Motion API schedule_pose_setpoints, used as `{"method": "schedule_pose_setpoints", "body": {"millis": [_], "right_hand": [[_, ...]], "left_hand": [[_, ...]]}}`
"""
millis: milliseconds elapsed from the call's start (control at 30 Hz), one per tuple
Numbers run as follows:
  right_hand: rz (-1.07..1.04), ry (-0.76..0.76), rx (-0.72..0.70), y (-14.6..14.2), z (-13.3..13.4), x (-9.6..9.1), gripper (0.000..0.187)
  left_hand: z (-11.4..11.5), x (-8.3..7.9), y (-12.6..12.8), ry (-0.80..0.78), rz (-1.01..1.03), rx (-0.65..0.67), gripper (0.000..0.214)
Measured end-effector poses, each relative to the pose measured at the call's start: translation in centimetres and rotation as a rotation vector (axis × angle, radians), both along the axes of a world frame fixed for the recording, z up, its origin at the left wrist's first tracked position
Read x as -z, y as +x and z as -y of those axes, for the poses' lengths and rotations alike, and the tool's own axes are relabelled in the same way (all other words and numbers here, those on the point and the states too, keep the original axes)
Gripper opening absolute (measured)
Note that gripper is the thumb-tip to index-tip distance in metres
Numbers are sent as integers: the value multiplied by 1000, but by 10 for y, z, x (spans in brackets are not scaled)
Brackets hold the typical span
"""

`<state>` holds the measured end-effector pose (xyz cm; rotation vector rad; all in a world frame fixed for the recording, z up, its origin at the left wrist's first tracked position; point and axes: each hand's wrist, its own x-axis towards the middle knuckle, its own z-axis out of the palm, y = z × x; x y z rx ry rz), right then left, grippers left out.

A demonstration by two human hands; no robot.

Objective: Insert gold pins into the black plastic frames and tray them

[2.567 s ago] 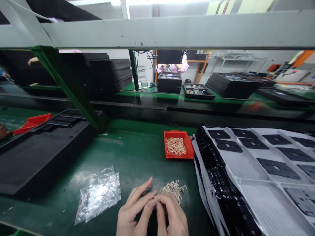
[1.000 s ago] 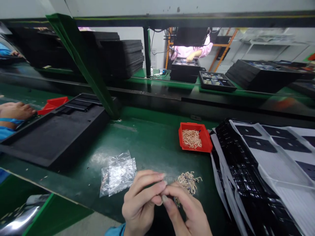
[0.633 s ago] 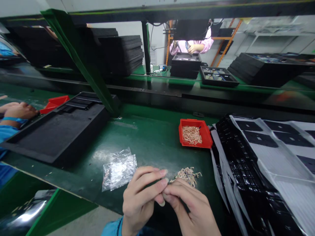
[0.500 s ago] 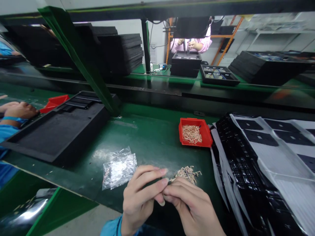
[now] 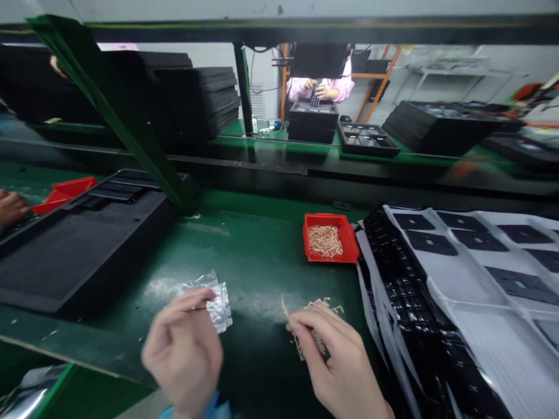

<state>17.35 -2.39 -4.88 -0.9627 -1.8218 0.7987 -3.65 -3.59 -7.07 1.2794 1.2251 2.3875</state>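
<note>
My left hand (image 5: 183, 343) hovers over the small clear plastic bags (image 5: 215, 302) on the green bench, fingers curled and pinched; what they hold, if anything, I cannot make out. To its right, my right hand (image 5: 336, 361) rests on the loose pile of small tan metal parts (image 5: 321, 305), fingers closed on a thin tan strip of parts (image 5: 293, 331) that sticks up and left. Both hands are a little blurred. A red bin (image 5: 331, 245) with more tan parts stands farther back.
Stacked black trays with white sheets and black inserts (image 5: 441, 291) fill the right side. A large black foam tray (image 5: 82, 244) lies at left beside a slanted green post (image 5: 109, 110). Another person's hand (image 5: 11, 206) shows at far left; a person in pink (image 5: 321, 87) works across the line.
My hands, which were pinched together at centre, have parted: the left has swung left to the plastic bags, while the right stays at the parts pile gripping a strip.
</note>
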Motion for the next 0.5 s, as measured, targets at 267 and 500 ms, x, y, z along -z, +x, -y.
{"method": "schedule_pose_setpoints", "body": {"millis": [267, 500], "right_hand": [[-263, -451, 281, 21, -50, 18, 47], [-588, -925, -387, 1, 14, 3, 77]], "left_hand": [[-38, -39, -8, 121, -92, 171, 92], [-41, -26, 22, 202, -668, 96, 130]]}}
